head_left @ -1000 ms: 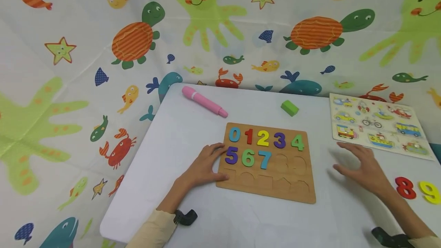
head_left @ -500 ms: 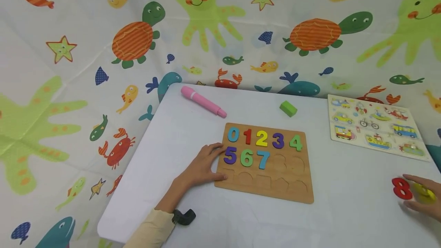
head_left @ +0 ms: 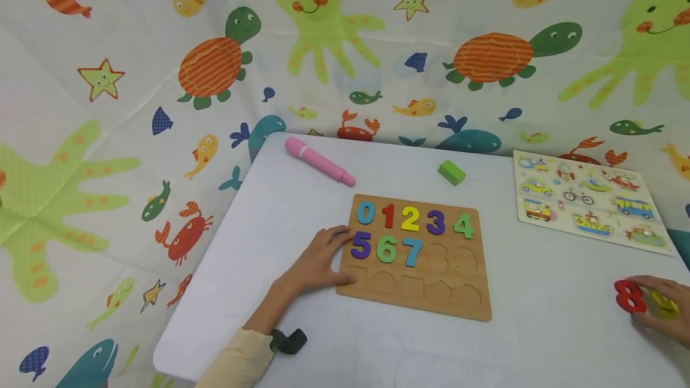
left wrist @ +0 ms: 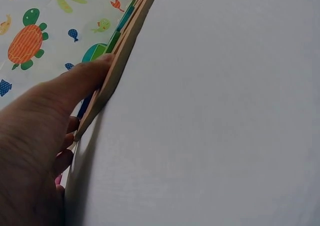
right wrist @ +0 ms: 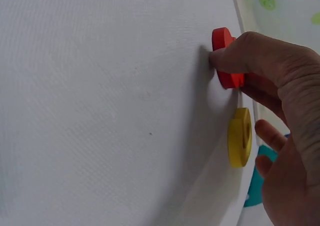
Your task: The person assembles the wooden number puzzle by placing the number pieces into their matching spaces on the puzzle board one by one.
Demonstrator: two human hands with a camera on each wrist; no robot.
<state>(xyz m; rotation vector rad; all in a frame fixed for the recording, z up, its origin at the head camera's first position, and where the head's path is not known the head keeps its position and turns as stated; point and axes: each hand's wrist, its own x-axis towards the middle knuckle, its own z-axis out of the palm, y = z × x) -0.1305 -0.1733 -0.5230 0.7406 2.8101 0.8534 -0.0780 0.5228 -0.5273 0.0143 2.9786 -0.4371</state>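
Observation:
The wooden number puzzle board (head_left: 399, 298) lies on the white table with coloured numbers 0 to 7 in its upper recesses; two recesses of the second row and the bottom row are bare. My left hand (head_left: 315, 262) grips its left side, thumb over the near corner and fingers along the edge. At the far right, my right hand (head_left: 665, 307) pinches the red number 8 (head_left: 629, 296) between thumb and fingers. In the right wrist view the red 8 stands at the thumb tip, and the yellow number 9 (right wrist: 240, 138) lies below it, partly hidden by the hand in the head view.
Behind the board lie a pink marker (head_left: 320, 161) and a green block (head_left: 451, 172). A picture puzzle board (head_left: 593, 202) with vehicles lies at the back right. A sea-animal cloth (head_left: 334, 35) hangs behind the table (head_left: 259, 220).
My right hand has moved right and down from beside the picture board to the loose numbers, and its thumb and fingers have closed on the red 8. My left hand stays put.

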